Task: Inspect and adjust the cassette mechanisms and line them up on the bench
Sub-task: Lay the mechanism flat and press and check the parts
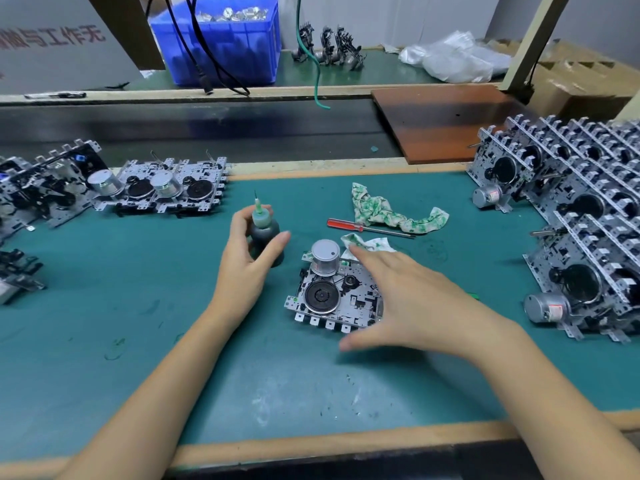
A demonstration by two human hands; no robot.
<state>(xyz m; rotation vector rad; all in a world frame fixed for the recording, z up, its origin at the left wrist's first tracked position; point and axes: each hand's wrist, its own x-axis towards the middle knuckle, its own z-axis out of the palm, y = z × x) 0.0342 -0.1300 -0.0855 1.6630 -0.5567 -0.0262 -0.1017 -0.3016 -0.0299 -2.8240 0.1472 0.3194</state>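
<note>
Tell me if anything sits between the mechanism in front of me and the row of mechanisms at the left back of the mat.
Mostly the left hand and the small dark bottle it holds, which stand on the mat between the centre mechanism and the left row. Otherwise the green mat there looks bare. The right hand hovers over the mechanism.

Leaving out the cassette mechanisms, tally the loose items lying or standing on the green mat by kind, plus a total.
Dark bottle with green nozzle, held by the left hand: 1
Red-handled screwdriver: 1
Green-and-white cloths: 2, one long, one small by the right hand
Total: 4
</note>
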